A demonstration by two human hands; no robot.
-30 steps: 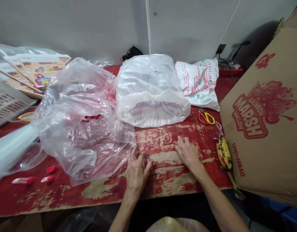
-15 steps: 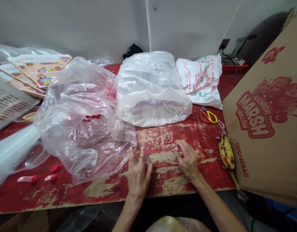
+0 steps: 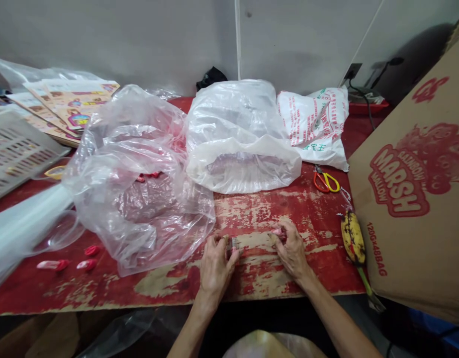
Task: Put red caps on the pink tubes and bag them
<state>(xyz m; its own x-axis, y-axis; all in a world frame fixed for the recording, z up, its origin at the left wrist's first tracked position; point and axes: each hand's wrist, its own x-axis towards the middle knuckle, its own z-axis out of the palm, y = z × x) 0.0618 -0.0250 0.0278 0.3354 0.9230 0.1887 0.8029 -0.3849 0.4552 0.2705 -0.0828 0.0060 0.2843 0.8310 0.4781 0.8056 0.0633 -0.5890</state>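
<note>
A small see-through item [image 3: 233, 244] is pinched by the left hand [image 3: 214, 268] and a pink piece [image 3: 278, 231] by the right hand [image 3: 292, 253], both held low over the tabletop [image 3: 251, 209], small size presumably dictating the grip.

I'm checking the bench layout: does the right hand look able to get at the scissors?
Probably yes: only tabletop shows between the right hand and the scissors, though its fingers seem to hold a small pink item.
</note>
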